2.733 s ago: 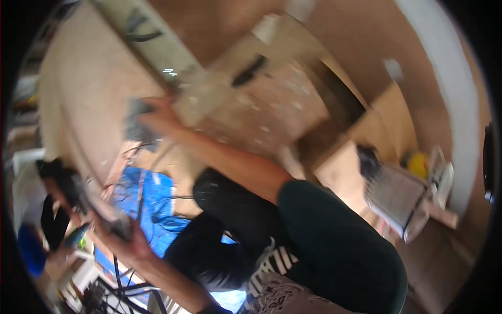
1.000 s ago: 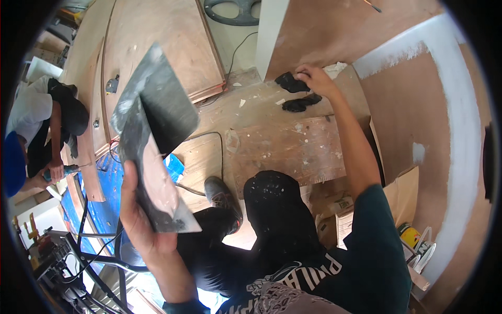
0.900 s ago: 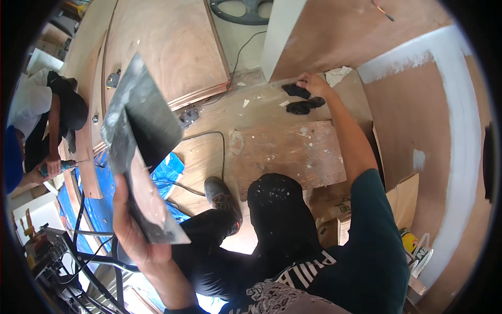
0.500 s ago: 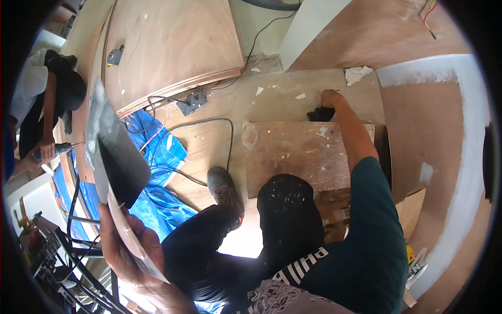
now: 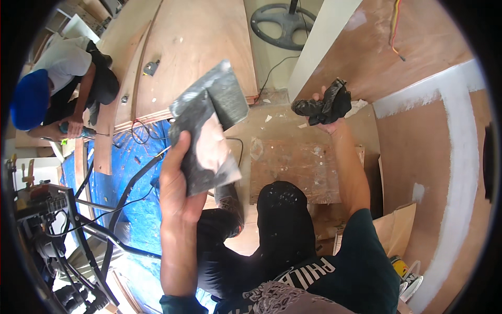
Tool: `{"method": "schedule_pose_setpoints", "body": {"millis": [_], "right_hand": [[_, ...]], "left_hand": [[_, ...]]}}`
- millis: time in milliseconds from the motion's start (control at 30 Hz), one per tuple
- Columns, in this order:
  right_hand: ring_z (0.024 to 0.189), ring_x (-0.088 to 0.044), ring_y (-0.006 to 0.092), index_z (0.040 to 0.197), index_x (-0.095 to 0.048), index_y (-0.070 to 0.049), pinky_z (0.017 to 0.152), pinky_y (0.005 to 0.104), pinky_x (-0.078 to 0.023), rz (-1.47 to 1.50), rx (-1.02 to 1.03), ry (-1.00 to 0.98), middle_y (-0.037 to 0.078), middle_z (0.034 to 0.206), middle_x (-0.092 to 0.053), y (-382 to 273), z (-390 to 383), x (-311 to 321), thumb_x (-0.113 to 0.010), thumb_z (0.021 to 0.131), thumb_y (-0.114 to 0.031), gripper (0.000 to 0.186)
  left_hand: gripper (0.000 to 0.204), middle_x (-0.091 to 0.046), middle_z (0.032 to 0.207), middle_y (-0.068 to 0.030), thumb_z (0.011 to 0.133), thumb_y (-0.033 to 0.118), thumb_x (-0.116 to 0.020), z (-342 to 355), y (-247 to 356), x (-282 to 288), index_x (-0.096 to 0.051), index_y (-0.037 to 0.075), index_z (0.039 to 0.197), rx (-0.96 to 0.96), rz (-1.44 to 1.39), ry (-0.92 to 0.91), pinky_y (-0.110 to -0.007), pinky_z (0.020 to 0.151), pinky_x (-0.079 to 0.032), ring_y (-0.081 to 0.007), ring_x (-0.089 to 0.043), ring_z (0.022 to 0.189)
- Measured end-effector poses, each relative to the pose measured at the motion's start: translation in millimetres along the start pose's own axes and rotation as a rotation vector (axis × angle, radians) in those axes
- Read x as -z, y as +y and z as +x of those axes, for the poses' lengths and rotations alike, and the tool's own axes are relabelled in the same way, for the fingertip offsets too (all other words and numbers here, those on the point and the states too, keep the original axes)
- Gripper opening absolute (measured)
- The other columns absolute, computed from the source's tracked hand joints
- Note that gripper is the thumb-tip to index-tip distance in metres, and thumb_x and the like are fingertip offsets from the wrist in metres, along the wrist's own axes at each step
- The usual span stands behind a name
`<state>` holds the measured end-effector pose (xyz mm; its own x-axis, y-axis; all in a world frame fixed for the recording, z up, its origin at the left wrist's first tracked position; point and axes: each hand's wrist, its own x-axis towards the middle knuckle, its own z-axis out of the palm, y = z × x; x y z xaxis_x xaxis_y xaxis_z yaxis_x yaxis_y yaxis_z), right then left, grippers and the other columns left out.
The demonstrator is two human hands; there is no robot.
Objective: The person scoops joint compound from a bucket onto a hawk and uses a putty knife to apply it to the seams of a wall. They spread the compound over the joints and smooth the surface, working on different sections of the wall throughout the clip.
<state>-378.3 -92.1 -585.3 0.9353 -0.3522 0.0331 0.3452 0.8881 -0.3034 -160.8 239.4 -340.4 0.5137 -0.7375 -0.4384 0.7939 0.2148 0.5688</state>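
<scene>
My left hand (image 5: 178, 178) is closed on two grey metal spreader plates (image 5: 206, 146), one across the other, with pale pink paste smeared on the lower one. On the right, my right hand (image 5: 330, 123) grips a bundle of dark gloves (image 5: 329, 102), raised above the plywood floor (image 5: 366, 128). Its fingers are partly hidden by the gloves. A scuffed board (image 5: 293, 167) lies below and in front of my knee.
At left, a person in a blue cap (image 5: 31, 99) holds a drill (image 5: 70, 129). Plywood sheets (image 5: 204, 36), blue tarp (image 5: 141, 214), a black-framed machine (image 5: 52, 230) and cables surround me. A panel (image 5: 397, 36) with dangling wires and a white-streaked wall (image 5: 455, 157) are on the right.
My right hand has picked the gloves up off the floor and lifted them. My left hand has brought the plates up and toward the middle. The view has shifted.
</scene>
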Motion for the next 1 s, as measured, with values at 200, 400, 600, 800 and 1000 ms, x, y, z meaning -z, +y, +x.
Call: {"method": "schedule_pose_setpoints", "body": {"millis": [200,400,600,800,1000], "right_hand": [[0.101,-0.061,0.031,0.11,-0.065,-0.018,0.078,0.0523,-0.053,0.044,0.025,0.145,0.004,0.105,-0.064,12.0,6.9,-26.4,-0.048,0.093,-0.048,0.038],[0.097,-0.054,0.0267,0.111,-0.059,-0.013,0.082,0.0484,-0.045,0.072,-0.049,0.379,0.008,0.108,-0.062,24.8,12.3,-68.8,-0.048,0.094,-0.038,0.032],[0.102,-0.052,0.032,0.114,-0.059,-0.01,0.086,0.051,-0.041,0.174,-0.026,0.406,0.013,0.115,-0.06,33.3,13.3,-91.4,-0.044,0.097,-0.04,0.038],[0.106,-0.052,0.0322,0.12,-0.058,-0.011,0.088,0.0508,-0.042,0.176,0.0,0.483,0.012,0.119,-0.059,34.3,11.4,-107.1,-0.043,0.097,-0.042,0.042],[0.104,-0.055,0.0247,0.121,-0.058,-0.011,0.087,0.0451,-0.043,-0.007,0.073,0.222,0.01,0.117,-0.061,33.4,10.1,-165.2,-0.043,0.097,-0.049,0.048]], "left_hand": [[0.028,-0.068,0.113,-0.0092,0.095,0.017,-0.061,4.5,-4.3,-4.0,-0.061,0.002,0.118,-0.08,0.067,0.018,-0.033,0.091,-0.052,-0.0189,-0.067,0.1],[0.028,-0.068,0.112,-0.0124,0.095,0.013,-0.06,7.7,1.0,9.9,-0.058,-0.002,0.119,-0.164,0.041,0.012,-0.034,0.092,-0.054,-0.022,-0.067,0.101],[0.027,-0.068,0.112,-0.0125,0.094,0.012,-0.06,9.3,8.0,20.7,-0.058,-0.001,0.118,-0.221,0.021,0.021,-0.034,0.09,-0.055,-0.0223,-0.067,0.101],[0.026,-0.067,0.111,-0.011,0.096,0.014,-0.056,12.7,7.5,21.3,-0.059,-0.002,0.117,-0.251,0.076,0.061,-0.033,0.089,-0.053,-0.0206,-0.066,0.1],[0.026,-0.067,0.112,-0.0114,0.096,0.013,-0.056,12.7,9.3,25.3,-0.059,-0.002,0.117,-0.252,0.086,0.085,-0.034,0.089,-0.054,-0.0211,-0.066,0.101]]}}
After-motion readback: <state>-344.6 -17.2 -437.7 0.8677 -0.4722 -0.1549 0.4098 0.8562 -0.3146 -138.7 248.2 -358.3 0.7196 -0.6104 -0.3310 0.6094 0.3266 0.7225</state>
